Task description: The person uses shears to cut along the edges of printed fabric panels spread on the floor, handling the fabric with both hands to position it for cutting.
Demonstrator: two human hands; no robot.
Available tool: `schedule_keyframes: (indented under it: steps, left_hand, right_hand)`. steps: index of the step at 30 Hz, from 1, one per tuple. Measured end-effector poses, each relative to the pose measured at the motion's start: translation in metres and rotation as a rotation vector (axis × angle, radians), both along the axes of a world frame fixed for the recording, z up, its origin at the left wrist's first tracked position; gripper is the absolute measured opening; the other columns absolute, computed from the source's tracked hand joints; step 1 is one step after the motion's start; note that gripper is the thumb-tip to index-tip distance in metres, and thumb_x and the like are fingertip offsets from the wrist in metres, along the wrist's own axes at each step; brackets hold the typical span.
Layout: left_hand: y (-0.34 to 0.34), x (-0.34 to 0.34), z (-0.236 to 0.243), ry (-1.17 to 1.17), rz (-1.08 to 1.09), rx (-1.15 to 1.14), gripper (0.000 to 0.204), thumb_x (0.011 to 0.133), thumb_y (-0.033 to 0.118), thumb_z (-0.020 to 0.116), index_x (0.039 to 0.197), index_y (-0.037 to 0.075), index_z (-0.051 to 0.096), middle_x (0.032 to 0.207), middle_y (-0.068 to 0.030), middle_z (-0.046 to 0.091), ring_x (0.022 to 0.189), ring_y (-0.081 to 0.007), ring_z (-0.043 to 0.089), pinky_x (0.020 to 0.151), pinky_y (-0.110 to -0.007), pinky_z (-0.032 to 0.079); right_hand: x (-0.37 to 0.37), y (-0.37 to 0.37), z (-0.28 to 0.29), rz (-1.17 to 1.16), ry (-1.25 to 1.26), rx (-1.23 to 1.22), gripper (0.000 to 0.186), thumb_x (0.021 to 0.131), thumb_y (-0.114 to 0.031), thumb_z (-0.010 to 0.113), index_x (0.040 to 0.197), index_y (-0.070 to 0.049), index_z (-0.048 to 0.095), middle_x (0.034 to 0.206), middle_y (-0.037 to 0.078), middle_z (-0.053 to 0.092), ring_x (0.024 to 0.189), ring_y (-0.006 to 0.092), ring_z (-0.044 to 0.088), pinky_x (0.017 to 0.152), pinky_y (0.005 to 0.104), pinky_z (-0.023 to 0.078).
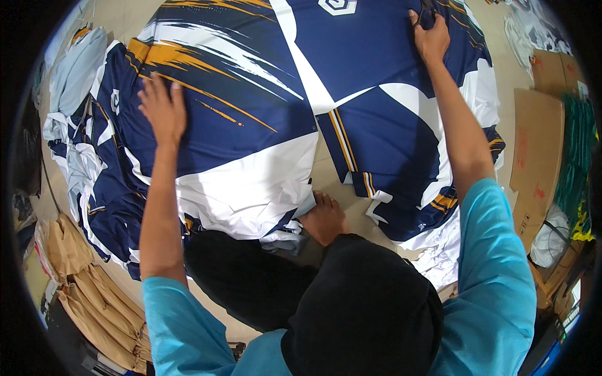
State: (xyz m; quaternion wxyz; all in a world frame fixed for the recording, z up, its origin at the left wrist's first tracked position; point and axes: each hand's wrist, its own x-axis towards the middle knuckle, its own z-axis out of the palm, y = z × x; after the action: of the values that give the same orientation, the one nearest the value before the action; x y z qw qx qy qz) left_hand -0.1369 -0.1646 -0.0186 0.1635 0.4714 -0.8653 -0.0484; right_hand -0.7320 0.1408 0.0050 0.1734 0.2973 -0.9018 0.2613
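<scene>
My left hand lies open, fingers spread, on a navy printed fabric piece with orange and white streaks and a broad white lower section. My right hand grips black-handled scissors at the top right, over another navy-and-white piece with a white emblem. Below that lie striped navy bands and bunched white and navy cloth. More crumpled navy, white and pale blue fabric is piled along the left.
I sit on a tiled floor with my bare foot between the pieces. Cardboard boxes, green material and a white bag stand at the right. Folded brown paper or packaging lies at the lower left.
</scene>
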Motion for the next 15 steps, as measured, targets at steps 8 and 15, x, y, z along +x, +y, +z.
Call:
schedule_keyframes:
  steps: [8,15]
  left_hand:
    - [0.194,-0.040,0.035,-0.087,-0.338,0.206,0.077,0.108,0.049,0.062,0.175,0.019,0.038,0.182,-0.0239,0.026,0.166,-0.0543,0.019,0.130,-0.074,0.014]
    - [0.215,-0.033,0.037,-0.160,-0.297,0.226,0.077,0.109,0.046,0.057,0.176,0.015,0.034,0.182,-0.0258,0.021,0.167,-0.0561,0.014,0.131,-0.073,0.009]
  right_hand:
    - [0.212,0.072,0.029,0.191,-0.194,-0.126,0.056,0.091,-0.034,0.093,0.124,0.004,0.070,0.122,0.021,0.078,0.111,0.0349,0.075,0.098,0.0411,0.057]
    - [0.225,0.120,0.009,0.184,-0.085,0.009,0.065,0.088,-0.030,0.095,0.133,0.008,0.066,0.144,0.024,0.070,0.133,0.0414,0.066,0.114,0.0465,0.052]
